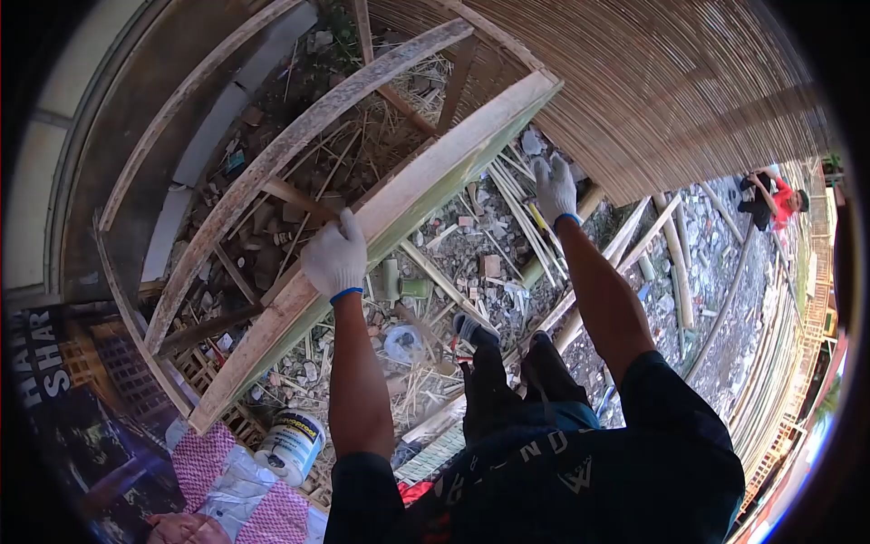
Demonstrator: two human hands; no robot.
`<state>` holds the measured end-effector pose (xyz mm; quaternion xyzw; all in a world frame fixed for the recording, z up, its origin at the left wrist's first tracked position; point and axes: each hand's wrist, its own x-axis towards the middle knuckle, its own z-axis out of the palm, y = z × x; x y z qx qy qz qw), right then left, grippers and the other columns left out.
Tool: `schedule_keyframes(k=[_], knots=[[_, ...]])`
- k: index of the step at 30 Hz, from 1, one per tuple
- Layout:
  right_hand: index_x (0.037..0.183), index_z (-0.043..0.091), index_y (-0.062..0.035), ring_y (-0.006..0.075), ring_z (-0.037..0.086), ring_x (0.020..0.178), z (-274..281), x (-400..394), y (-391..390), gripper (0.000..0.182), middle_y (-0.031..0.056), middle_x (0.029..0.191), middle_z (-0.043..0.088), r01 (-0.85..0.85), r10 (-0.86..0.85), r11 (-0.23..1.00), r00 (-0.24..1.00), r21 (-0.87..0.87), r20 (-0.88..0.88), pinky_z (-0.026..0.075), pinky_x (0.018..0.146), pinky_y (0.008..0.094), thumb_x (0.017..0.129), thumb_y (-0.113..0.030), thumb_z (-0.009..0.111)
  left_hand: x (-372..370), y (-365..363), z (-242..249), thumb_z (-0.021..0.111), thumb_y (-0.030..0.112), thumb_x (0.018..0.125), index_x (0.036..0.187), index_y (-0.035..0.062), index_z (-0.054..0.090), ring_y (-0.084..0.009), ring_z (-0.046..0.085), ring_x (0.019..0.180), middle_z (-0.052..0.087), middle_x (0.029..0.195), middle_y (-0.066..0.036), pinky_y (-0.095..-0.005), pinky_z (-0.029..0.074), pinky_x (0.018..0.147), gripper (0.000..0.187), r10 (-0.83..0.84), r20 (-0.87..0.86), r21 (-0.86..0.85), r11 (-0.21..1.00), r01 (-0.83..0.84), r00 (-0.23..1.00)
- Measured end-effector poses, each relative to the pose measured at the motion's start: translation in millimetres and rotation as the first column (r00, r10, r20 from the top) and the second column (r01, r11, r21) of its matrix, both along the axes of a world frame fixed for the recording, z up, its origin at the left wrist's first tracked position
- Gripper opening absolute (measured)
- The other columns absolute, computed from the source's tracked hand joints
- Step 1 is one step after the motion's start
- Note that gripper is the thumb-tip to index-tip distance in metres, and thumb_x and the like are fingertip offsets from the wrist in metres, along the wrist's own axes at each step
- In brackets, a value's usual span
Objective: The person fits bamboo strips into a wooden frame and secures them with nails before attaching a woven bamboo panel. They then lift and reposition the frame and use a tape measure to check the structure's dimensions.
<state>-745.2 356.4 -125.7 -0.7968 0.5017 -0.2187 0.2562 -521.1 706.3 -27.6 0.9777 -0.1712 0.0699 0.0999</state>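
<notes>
A white knitted glove with a blue cuff covers my left hand (335, 256). That hand grips the long front beam (453, 152) of a wooden frame, its thumb toward the beam's far edge and its other fingertips hidden. Green bamboo shows along the beam's near side. My right hand (555, 189), in a matching glove, is held out over the ground to the right of the beam. Its fingers are apart, and I see nothing in them. Thin split bamboo strips (523, 216) lie just below and left of it. More curved wooden rails (299, 150) belong to the frame.
A woven bamboo panel (671, 82) stands at the upper right. Bamboo poles (675, 258), rubble and scraps litter the ground around my feet. A white paint bucket (292, 446) sits at the lower left, beside a printed banner (91, 435). A person in red (781, 201) is at the far right.
</notes>
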Motion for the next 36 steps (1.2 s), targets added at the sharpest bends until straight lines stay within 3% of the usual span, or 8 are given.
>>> schedule_keyframes(k=[5,13,19,23,25,27,31,36], knots=[[0.148,0.049,0.0,0.0443,0.051,0.137,70,99,-44,0.071,0.0278,0.149,0.052,-0.151,0.158,0.945,0.987,-0.292,0.002,0.043,0.114,0.0506,0.098,-0.048,0.063,1,2,-2,0.051,0.048,0.102,0.071,0.0071,0.074,-0.0383,0.07,0.067,0.073,0.072,-0.017,-0.0504,0.056,0.068,0.056,-0.01,0.03,-0.021,1.0,0.01,0.999],[0.147,0.052,-0.0091,0.0431,0.049,0.139,94,152,-95,0.068,0.022,0.152,0.052,-0.066,0.019,0.992,0.917,-0.105,-0.399,0.044,0.114,0.0535,0.097,-0.054,0.061,1,1,3,0.055,0.046,0.1,0.066,0.0057,0.071,-0.0365,0.069,0.062,0.069,0.066,-0.018,-0.048,0.056,0.069,0.055,-0.012,-0.062,-0.059,0.998,0.008,0.998],[0.11,0.07,-0.0092,0.0427,0.063,0.117,73,173,-133,0.053,0.021,0.121,0.068,0.044,-0.2,0.894,0.93,-0.447,-0.31,0.05,0.099,0.0559,0.097,-0.059,0.06,0,1,14,0.059,0.039,0.099,0.066,0.0083,0.07,-0.0373,0.068,0.064,0.068,0.065,-0.017,-0.0489,0.055,0.068,0.046,-0.051,-0.003,-0.143,0.989,0.05,0.999],[0.109,0.067,-0.0042,0.0433,0.062,0.115,68,178,-164,0.051,0.0228,0.12,0.067,0.058,-0.133,0.964,0.951,-0.259,-0.28,0.05,0.098,0.0549,0.098,-0.054,0.061,2,0,19,0.063,0.036,0.095,0.078,0.0091,0.076,-0.0361,0.068,0.069,0.07,0.072,-0.015,-0.0485,0.053,0.071,0.034,-0.037,-0.037,-0.192,0.981,0.029,0.999],[0.121,0.066,-0.0037,0.043,0.059,0.12,56,173,-161,0.055,0.0235,0.126,0.064,0.041,-0.136,0.896,0.973,-0.442,-0.185,0.048,0.102,0.0548,0.098,-0.053,0.062,0,-3,21,0.061,0.039,0.095,0.077,0.01,0.074,-0.0347,0.069,0.075,0.072,0.076,-0.012,-0.0472,0.052,0.078,0.036,-0.004,-0.144,-0.112,0.994,-0.013,0.99],[0.133,0.063,-0.0066,0.043,0.055,0.127,57,172,-163,0.058,0.023,0.135,0.06,0.032,-0.149,0.912,0.954,-0.41,-0.258,0.045,0.105,0.0551,0.099,-0.054,0.061,1,-2,17,0.062,0.038,0.093,0.074,0.0104,0.073,-0.0356,0.068,0.074,0.071,0.074,-0.014,-0.0484,0.051,0.075,0.035,-0.018,-0.145,-0.134,0.991,-0.001,0.989],[0.123,0.069,-0.0109,0.0405,0.068,0.106,61,171,-172,0.051,0.0187,0.113,0.073,-0.012,-0.024,0.993,0.948,-0.113,-0.316,0.051,0.094,0.0526,0.104,-0.054,0.051,4,-2,10,0.064,0.039,0.09,0.07,0.0098,0.07,-0.037,0.066,0.07,0.067,0.07,-0.015,-0.0505,0.051,0.072,0.036,-0.006,-0.131,-0.083,0.997,-0.005,0.991],[0.119,0.07,-0.0092,0.0402,0.068,0.106,63,175,-168,0.051,0.0194,0.111,0.073,-0.024,-0.004,0.995,0.956,-0.093,-0.295,0.051,0.09,0.0519,0.104,-0.053,0.05,4,-1,12,0.065,0.038,0.087,0.069,0.0103,0.066,-0.0379,0.062,0.066,0.063,0.065,-0.014,-0.0513,0.05,0.071,0.032,-0.004,-0.132,-0.103,0.995,-0.01,0.991]])
